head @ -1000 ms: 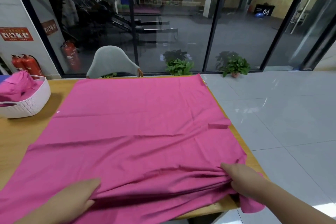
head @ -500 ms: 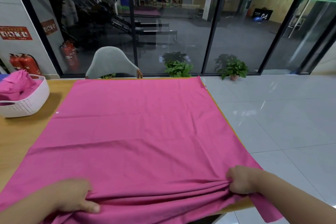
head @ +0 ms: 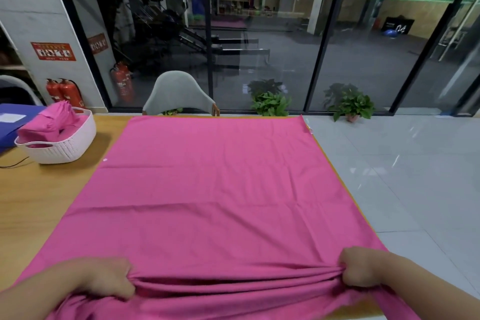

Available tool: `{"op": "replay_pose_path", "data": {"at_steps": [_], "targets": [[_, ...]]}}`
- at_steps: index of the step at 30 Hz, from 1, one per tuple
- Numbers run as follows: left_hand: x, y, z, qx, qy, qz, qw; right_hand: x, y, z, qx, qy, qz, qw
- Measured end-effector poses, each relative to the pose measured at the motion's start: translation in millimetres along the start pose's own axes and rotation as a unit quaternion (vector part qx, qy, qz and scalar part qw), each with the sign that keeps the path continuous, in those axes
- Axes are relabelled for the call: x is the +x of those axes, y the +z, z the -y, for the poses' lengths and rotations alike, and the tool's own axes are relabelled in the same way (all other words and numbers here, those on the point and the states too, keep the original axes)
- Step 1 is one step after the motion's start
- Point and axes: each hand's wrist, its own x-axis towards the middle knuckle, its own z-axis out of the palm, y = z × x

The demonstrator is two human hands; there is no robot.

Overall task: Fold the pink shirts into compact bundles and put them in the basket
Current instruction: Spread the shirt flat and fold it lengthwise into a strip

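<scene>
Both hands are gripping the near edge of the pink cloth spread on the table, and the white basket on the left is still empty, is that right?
Not quite. In the head view the white basket on the left already holds folded pink bundles. The rest stands: the left hand and the right hand both grip the near edge of the pink cloth spread on the table.

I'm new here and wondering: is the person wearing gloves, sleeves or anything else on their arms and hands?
No. Both forearms enter from the bottom of the view bare, with no sleeves showing. The left hand and right hand have no gloves, and no watch, ring or bracelet can be seen. No cables or markings show on either arm.
</scene>
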Motion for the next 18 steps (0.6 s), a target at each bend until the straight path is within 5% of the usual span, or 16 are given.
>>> {"op": "replay_pose_path", "data": {"at_steps": [7,11,14,18], "targets": [[-13,-26,4,0.035,-0.042,0.008,0.998,-4,-14,-1,0.011,0.014,0.015,1.0],[-22,-58,12,-0.112,-0.015,-0.104,0.988,-6,-41,-16,0.071,-0.005,-0.049,0.996],[-4,-76,18,-0.304,0.005,-0.198,0.932,-6,-63,-22,0.128,-0.019,-0.063,0.99],[26,-73,28,-0.224,0.031,-0.338,0.914,12,-67,-13,0.2,-0.019,-0.119,0.972]]}}
